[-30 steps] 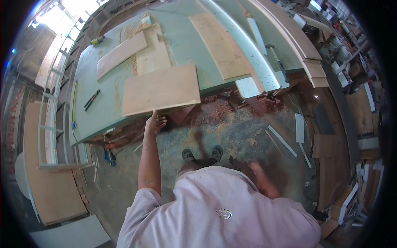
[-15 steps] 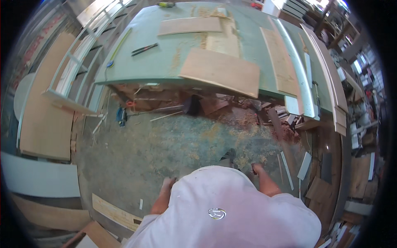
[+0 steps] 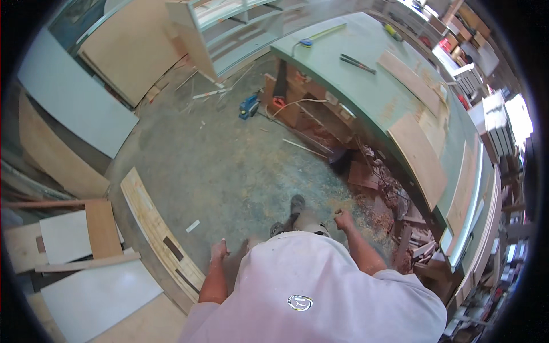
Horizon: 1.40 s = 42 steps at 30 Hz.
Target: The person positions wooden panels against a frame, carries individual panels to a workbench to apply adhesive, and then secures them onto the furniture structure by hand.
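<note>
My left hand (image 3: 219,250) hangs low at my left side over the concrete floor, its fingertips slightly apart and nothing seen in it. My right hand (image 3: 344,220) is held out at my right side, fingers curled in, with no object visible in it. Neither hand touches anything. Nearest to my left hand is a long pale plank (image 3: 150,212) with dark slots, lying on the floor. Off to the right of my right hand is a heap of reddish shavings and offcuts (image 3: 384,220) under the green-topped workbench (image 3: 337,71).
On the bench are pliers (image 3: 358,63), a tape measure (image 3: 306,43) and plywood boards (image 3: 420,157). A blue power tool (image 3: 248,107) sits on the floor beside it. Sheet panels (image 3: 74,86) lean at left. White offcuts (image 3: 103,294) lie at lower left. A shelving frame (image 3: 229,34) stands behind.
My view has swung left, so the bench now lies to the right and the leaning panels and plank show more fully. My feet have stepped; both hands still hang at my sides.
</note>
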Each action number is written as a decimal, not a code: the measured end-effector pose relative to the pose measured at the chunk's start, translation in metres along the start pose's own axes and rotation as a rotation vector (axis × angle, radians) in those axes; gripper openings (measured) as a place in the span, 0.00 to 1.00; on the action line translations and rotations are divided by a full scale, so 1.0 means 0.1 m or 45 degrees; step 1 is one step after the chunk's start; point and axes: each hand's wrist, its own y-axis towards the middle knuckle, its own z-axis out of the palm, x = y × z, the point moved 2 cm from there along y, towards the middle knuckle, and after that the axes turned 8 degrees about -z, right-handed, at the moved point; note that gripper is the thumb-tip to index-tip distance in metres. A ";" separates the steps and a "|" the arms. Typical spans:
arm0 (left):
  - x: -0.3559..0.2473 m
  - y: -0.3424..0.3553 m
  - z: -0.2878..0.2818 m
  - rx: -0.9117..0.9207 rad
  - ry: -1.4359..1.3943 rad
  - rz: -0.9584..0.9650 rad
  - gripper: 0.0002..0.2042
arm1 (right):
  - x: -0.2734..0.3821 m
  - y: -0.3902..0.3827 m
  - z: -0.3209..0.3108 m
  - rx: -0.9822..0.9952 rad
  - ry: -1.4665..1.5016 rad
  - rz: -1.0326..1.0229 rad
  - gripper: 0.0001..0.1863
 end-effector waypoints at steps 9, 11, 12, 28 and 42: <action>-0.42 0.16 -0.08 0.074 -0.114 -0.169 0.40 | 0.26 1.22 0.33 0.610 -0.375 -0.247 0.16; -0.20 0.73 0.14 -0.041 -0.138 -0.238 0.38 | 0.36 1.57 0.48 0.811 -1.150 -0.861 0.19; -0.10 0.85 0.05 -0.071 -0.135 -0.290 0.37 | 0.57 1.69 0.59 0.858 -1.095 -0.795 0.21; -1.97 2.20 -2.76 -0.245 -0.605 -0.131 0.26 | 5.75 4.76 0.73 0.566 0.438 -0.331 0.10; -1.60 4.05 -5.16 0.013 -0.058 -0.121 0.21 | 5.46 6.01 1.73 0.873 -1.164 -0.919 0.13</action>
